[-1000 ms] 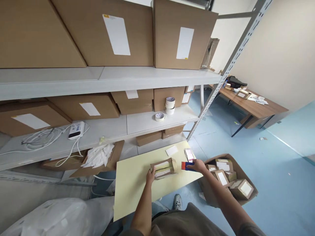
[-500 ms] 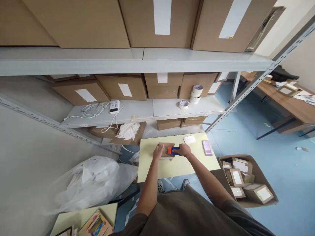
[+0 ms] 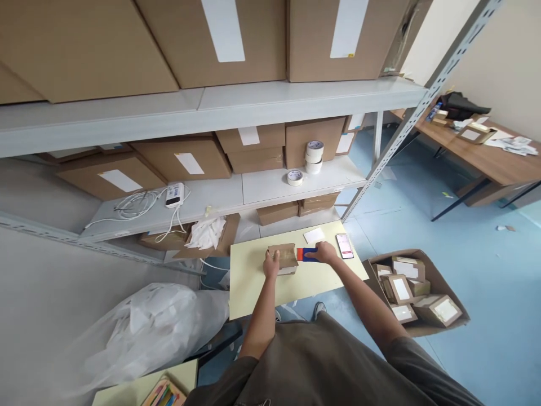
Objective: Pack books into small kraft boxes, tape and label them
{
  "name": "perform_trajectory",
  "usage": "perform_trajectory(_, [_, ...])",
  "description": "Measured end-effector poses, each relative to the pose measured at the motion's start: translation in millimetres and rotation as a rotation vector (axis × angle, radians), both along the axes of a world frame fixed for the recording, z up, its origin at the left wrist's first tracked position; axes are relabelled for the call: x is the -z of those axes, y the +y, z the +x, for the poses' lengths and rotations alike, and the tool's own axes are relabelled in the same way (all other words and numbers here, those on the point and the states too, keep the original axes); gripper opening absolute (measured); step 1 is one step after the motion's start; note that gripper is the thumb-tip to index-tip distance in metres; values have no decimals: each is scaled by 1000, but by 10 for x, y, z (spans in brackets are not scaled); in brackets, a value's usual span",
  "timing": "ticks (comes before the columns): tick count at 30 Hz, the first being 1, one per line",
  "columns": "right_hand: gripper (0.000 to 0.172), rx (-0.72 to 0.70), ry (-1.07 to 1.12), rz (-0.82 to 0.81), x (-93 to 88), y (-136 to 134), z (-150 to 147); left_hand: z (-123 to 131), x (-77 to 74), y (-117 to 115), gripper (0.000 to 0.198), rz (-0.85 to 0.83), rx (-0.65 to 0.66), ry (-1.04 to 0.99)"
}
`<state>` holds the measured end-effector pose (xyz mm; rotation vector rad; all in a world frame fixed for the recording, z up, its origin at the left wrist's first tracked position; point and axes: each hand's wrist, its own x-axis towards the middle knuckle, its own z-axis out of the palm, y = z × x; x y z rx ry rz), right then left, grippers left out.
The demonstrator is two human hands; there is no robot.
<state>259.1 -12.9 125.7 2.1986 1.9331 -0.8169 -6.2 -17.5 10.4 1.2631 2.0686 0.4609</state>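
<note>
A small brown cardboard box point(image 3: 284, 256) lies on a pale yellow table point(image 3: 253, 285). My left hand point(image 3: 270, 264) rests closed on the box's left end, holding it down. My right hand point(image 3: 326, 252) grips a red and blue tape dispenser point(image 3: 306, 254) that sits against the box's right end. A phone point(image 3: 344, 246) lies on the table just right of my right hand, and a white label point(image 3: 314, 235) lies behind the dispenser.
A metal shelf rack point(image 3: 236, 194) with large cardboard boxes and tape rolls point(image 3: 313, 156) stands behind the table. An open carton of small boxes point(image 3: 416, 290) sits on the blue floor at right. A white plastic bag point(image 3: 139, 330) lies at left. A wooden desk point(image 3: 482, 155) stands far right.
The dispenser came from beside the box onto its top, then slid right to the box's right end. My left hand stayed on the box. The view swung left, then a little back.
</note>
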Motion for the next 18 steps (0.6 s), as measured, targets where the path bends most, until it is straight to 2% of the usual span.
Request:
perform_trajectory(3, [54, 84, -44, 14, -51, 4, 630, 34, -20, 17, 66, 2, 6, 19])
perform_trajectory(5, [52, 102, -63, 32, -54, 32, 925, 45, -26, 23, 66, -3, 0, 28])
perform_trajectory(8, [52, 43, -113, 60, 34, 112, 992, 42, -9, 15, 64, 3, -8, 12])
perform_trajectory(11, [47, -8, -157, 46, 271, 175, 586, 16, 30, -7, 58, 44, -8, -14])
perform_trajectory(15, [36, -30, -96, -85, 700, 155, -265, -7, 84, -35, 53, 85, -28, -38])
perform_trajectory(18, [36, 0, -37, -47, 920, 159, -634, -2, 100, -36, 52, 75, -77, -38])
